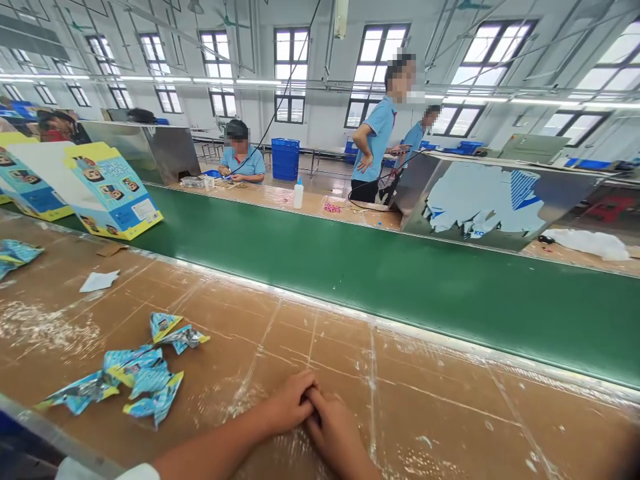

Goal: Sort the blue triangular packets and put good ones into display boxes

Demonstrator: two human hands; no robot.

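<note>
My left hand (291, 402) and my right hand (334, 421) rest together on the brown tabletop (425, 427), fingers curled and touching each other. No object shows between them; the undersides of the fingers are hidden. To the left of my hands lies a loose group of several crumpled blue, yellow and silver foil packets (143, 370), apart from both hands. My left forearm reaches in from the lower left, while the right one is mostly cut off by the bottom edge.
A green conveyor belt (320, 253) runs across beyond the table. Printed boxes (113, 190) stand on it at the left. On the far bench are a white bottle (299, 194) and pink pieces (332, 208). A seated person (243, 160) and standing people (377, 137) are across the belt.
</note>
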